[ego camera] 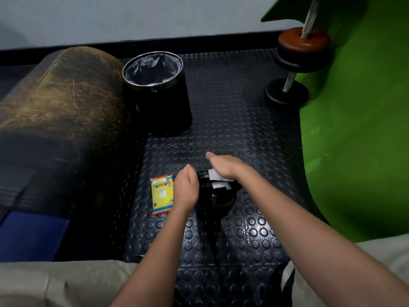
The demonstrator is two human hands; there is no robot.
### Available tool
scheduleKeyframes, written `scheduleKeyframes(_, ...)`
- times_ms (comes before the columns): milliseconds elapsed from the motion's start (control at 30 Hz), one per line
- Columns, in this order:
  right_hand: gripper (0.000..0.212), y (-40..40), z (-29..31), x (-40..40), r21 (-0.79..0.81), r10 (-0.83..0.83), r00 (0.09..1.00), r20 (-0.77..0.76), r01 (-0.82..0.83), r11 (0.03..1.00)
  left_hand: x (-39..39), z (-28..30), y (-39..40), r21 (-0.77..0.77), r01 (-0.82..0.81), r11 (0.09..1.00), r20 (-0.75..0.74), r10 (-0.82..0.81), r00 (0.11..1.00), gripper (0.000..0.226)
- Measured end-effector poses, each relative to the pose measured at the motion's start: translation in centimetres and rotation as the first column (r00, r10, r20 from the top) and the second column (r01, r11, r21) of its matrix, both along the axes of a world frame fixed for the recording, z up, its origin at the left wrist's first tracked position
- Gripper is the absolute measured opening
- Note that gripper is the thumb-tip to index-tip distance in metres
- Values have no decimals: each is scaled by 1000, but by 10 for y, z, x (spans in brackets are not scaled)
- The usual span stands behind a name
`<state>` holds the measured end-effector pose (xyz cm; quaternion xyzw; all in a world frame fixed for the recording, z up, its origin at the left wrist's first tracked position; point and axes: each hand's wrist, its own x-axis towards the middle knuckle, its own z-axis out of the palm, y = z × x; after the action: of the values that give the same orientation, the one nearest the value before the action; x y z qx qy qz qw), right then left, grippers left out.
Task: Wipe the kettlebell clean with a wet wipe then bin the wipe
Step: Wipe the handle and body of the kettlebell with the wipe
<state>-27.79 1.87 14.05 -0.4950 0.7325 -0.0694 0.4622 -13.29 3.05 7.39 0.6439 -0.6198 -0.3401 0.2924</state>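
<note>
Grey-trousered knees [44, 282] at bottom edge, both bare forearms reaching forward over studded black floor mat [243, 229]. Black kettlebell [218, 199] stands on mat between hands. Left hand [187, 187] cupped against kettlebell's left side; fingers hidden, grip cannot be told. Right hand [225, 166] lies palm down, fingers stretched flat, pressing white wet wipe [218, 180] onto handle. Yellow wipe packet [161, 194] flat just beside left hand. Black lined bin [158, 91] beyond, well apart. Dumbbell [296, 63] far right.
</note>
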Motion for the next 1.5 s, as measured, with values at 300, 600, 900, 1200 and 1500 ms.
scheduleKeyframes(300, 68, 7, -7, 12, -160, 167, 973, -162, -193, 968, 1, 0, 1, 2, 3, 1000, -23, -3, 1000, 43)
scheduleKeyframes(600, 63, 52, -54, -6, -670, -128, 944, -304, -116, 733, -1, 1, 3, -29, 34, 999, -2, -34, 999, 44)
scheduleKeyframes(900, 50, 70, -75, 23, -665, -640, 760, 111, 536, 520, -3, 0, 7, -35, -2, 999, 17, 2, 1000, 46)
scheduleKeyframes(1200, 57, 40, -45, 60, -279, -837, 396, 377, 910, 305, -4, 1, 12, -55, -21, 998, 23, 23, 999, 44)
scheduleKeyframes(1500, 51, 13, 4, 41, 324, -893, -57, 446, 941, 101, -2, 7, 13, -13, -36, 999, 30, 36, 999, 42)
